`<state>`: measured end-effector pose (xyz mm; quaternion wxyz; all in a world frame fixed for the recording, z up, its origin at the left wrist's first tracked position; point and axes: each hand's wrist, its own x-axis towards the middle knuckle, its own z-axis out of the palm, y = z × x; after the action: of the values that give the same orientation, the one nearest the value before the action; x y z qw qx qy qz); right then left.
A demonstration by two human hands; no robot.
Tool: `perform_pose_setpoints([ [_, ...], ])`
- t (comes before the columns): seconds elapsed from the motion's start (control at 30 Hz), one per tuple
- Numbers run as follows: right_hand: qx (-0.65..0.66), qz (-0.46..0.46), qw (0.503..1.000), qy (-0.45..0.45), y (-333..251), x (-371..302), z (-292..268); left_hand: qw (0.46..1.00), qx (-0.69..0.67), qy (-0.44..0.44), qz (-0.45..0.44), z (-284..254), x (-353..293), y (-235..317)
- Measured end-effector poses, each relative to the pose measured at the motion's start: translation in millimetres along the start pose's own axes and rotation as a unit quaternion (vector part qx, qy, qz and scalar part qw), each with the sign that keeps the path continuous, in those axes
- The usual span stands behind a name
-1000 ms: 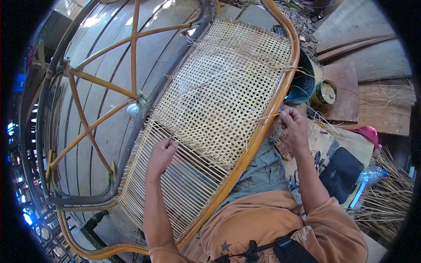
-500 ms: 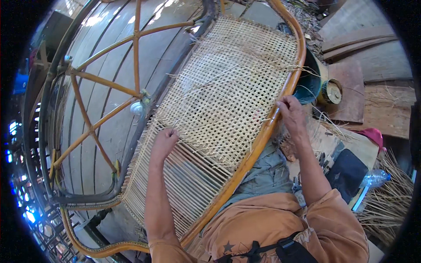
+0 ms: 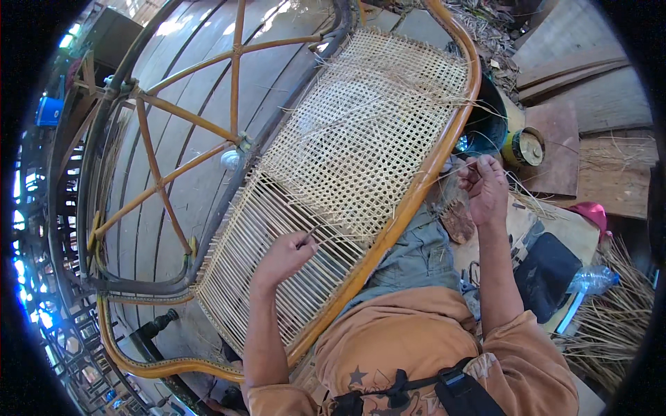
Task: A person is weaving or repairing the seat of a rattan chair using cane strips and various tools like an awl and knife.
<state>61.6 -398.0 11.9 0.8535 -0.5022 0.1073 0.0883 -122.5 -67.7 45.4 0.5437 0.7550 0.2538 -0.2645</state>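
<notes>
A half-woven cane panel (image 3: 388,104) fills a bent rattan frame (image 3: 416,194) that lies across my lap. Its far part is an open mesh; the near part has only parallel cane strands (image 3: 257,243). Over the border between the two, my left hand (image 3: 284,258) is closed on a thin dark pointed tool (image 3: 309,234), its tip close to the mesh's loose strand ends. My right hand (image 3: 488,191) is raised just outside the frame's right rail, thumb and fingers pinching a thin cane strand (image 3: 454,171) that runs back toward the panel.
Left of the panel, crossed rattan poles (image 3: 161,182) stand over a plank surface. A dark bucket (image 3: 489,118) and a yellow-rimmed can (image 3: 528,147) stand at the right. Beyond my right arm are a black pad (image 3: 548,274), a plastic bottle (image 3: 593,279) and a bundle of cane (image 3: 610,319).
My left hand has moved right and nearer to me, and the dark tool now shows in it. My right hand has gone from the rail outward to the right with the strand.
</notes>
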Motion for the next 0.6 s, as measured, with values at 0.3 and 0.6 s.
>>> perform_pose_setpoints([
  [0.3, 0.016, 0.045, 0.997, 0.063, 22, -8, -31, 0.997, -0.062, 0.043, -0.014, 38, -12, -17],
  [0.6, -0.065, 0.040, 0.994, 0.081, 53, -9, -37, 0.983, -0.004, 0.184, 0.011, 9, 21, -32],
])
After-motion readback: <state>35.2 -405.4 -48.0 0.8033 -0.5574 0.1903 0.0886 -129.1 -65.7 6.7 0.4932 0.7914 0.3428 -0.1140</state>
